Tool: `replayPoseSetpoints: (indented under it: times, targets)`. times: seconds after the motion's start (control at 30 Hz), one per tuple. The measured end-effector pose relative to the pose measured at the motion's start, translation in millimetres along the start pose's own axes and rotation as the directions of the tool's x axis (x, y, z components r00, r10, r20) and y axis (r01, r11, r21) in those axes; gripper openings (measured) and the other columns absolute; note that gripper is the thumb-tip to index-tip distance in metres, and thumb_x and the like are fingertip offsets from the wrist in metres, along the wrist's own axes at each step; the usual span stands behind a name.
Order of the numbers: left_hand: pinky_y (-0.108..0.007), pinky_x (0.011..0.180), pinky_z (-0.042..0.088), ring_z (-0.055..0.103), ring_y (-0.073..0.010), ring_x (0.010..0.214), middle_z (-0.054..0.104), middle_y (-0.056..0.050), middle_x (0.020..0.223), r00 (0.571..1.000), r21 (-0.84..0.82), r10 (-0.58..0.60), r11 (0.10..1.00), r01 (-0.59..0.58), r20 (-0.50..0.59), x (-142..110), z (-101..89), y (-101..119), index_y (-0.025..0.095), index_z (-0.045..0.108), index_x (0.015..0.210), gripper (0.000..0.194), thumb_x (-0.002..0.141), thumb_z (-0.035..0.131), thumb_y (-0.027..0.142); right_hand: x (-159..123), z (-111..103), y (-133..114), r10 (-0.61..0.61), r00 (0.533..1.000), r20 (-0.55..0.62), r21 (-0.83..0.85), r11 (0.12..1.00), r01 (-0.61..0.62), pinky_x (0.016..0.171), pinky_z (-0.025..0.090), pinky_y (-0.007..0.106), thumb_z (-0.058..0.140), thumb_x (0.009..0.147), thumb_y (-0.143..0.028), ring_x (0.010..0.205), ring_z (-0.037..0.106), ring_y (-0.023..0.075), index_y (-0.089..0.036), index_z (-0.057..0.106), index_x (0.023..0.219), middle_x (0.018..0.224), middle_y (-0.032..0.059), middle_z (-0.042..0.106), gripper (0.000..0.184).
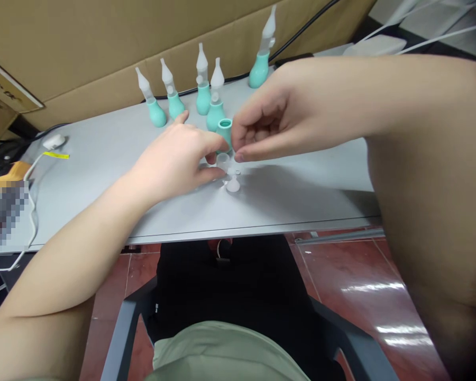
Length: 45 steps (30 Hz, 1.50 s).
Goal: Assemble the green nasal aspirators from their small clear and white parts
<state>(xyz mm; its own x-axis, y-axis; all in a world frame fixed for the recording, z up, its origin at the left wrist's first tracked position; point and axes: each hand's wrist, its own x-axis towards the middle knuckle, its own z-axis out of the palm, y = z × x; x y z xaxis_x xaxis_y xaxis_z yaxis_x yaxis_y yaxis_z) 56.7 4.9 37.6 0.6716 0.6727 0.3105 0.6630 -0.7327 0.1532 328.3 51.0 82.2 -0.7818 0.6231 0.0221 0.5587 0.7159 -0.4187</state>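
Our pale green shirt (226,354) fills the bottom of the view, nearest the camera, with black trousers (230,286) beyond it, between the grey chair arms. Past our knees runs a grey worktop (297,203), and both our hands are over its middle.

Our left hand (182,156) reaches in with its thumb and fingers around a small clear cup-shaped piece (222,160), which it grasps close to the surface. Our right hand (265,119) comes across from the other side, palm turned in and fingers curled, its thumb tip close to the forefinger; we cannot tell whether anything is pinched there. Its fingertips are just beside an uncapped teal bulb (224,135), whose round mouth faces up behind our left forefinger. On the near side of the clear piece, a white cone-shaped tip (233,184) rests on the worktop near our left thumb.

Further back we see five assembled teal bulbs (203,99), each standing with a clear barrel and a white pointed nozzle. Four are grouped beyond our left hand; the fifth is apart, behind our right wrist. Cardboard (115,42) rises along the back edge, where a black cable (305,26) runs. Well to our left are a small white object (54,141) and a white cord (32,206).
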Motion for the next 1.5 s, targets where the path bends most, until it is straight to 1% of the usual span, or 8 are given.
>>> replayPoseSetpoints:
  times: [0.17,0.4,0.6,0.73,1.07,1.2,1.37,1.5]
  targets:
    - [-0.055,0.121,0.076,0.092,-0.0306,0.106,0.096,-0.003,0.109,0.999,-0.012,0.009,1.0,-0.01,-0.053,-8,-5.2,-5,0.024,0.094,0.114,0.023,0.095,0.087,0.013,1,7,4,-0.048,0.997,0.063,0.104,0.994,0.042,0.073,0.039,0.03,0.103,0.11,-0.022,0.071,0.058,0.0107,-0.023,0.102,0.116,0.077,-0.0072,0.071,0.006]
    - [-0.064,0.167,0.041,0.091,-0.0258,0.111,0.094,-0.002,0.114,0.947,-0.036,0.187,0.979,-0.203,-0.263,-10,-1.4,-17,0.031,0.093,0.129,0.031,0.107,0.075,0.018,7,14,0,0.056,0.992,0.117,0.07,0.995,-0.065,0.067,0.04,0.036,0.108,0.101,-0.021,0.063,0.061,0.0142,-0.03,0.105,0.112,0.077,-0.0076,0.081,0.014]
    - [-0.06,0.157,0.057,0.089,-0.0213,0.097,0.091,0.002,0.105,0.808,-0.022,0.265,0.946,-0.325,-0.526,-10,1.9,-8,0.032,0.088,0.118,0.029,0.119,0.061,0.022,9,15,-10,0.08,0.985,0.152,0.05,0.995,-0.089,0.069,0.048,0.033,0.101,0.107,-0.013,0.069,0.07,0.0138,-0.024,0.1,0.103,0.086,-0.0063,0.088,0.012]
    - [-0.055,0.147,0.066,0.091,-0.0209,0.11,0.093,0.002,0.114,0.819,0.034,0.31,0.941,-0.336,-0.483,-14,-10.2,-7,0.031,0.088,0.123,0.025,0.122,0.069,0.014,6,15,-6,-0.046,0.997,0.067,0.186,0.982,0.033,0.061,0.044,0.02,0.091,0.105,-0.002,0.063,0.063,0.0058,-0.02,0.094,0.092,0.073,-0.0101,0.076,0.023]
    - [-0.051,0.119,0.079,0.08,-0.0292,0.152,0.081,-0.004,0.157,0.873,-0.148,0.302,0.913,-0.38,-0.382,-19,-19.1,-19,0.052,0.079,0.173,0.059,0.126,0.073,0.016,13,15,10,-0.068,0.968,-0.243,0.865,0.437,0.248,0.052,0.063,0.018,0.084,0.115,-0.009,0.064,0.08,0.0122,-0.014,0.083,0.103,0.088,0.0011,0.087,0.014]
    - [-0.043,0.108,0.079,0.08,-0.0288,0.149,0.079,-0.006,0.153,0.888,-0.185,0.218,0.932,-0.312,-0.404,-15,-9.3,-16,0.048,0.085,0.167,0.039,0.131,0.08,0.035,17,19,13,-0.092,0.987,-0.132,0.923,0.353,0.157,0.063,0.067,0.014,0.069,0.126,-0.003,0.071,0.082,0.0092,-0.012,0.079,0.115,0.094,0.0007,0.087,0.017]
    - [-0.052,0.1,0.076,0.085,-0.0285,0.111,0.084,-0.006,0.124,0.73,-0.171,0.22,0.891,-0.421,-0.647,-10,6.7,-22,0.047,0.097,0.143,0.027,0.126,0.08,0.061,20,28,12,-0.197,0.977,-0.083,0.959,0.25,0.132,0.065,0.071,0.017,0.104,0.111,-0.02,0.07,0.082,0.0121,-0.011,0.086,0.114,0.097,0.0059,0.091,0.02]
    - [-0.055,0.114,0.074,0.085,-0.0291,0.125,0.087,-0.006,0.131,0.8,-0.137,0.228,0.924,-0.358,-0.554,-14,-2.5,-21,0.044,0.099,0.133,0.025,0.128,0.079,0.059,22,28,14,-0.217,0.975,-0.042,0.957,0.272,0.102,0.068,0.075,0.019,0.116,0.103,-0.031,0.076,0.084,0.0147,-0.013,0.087,0.108,0.092,0.0045,0.09,0.034]
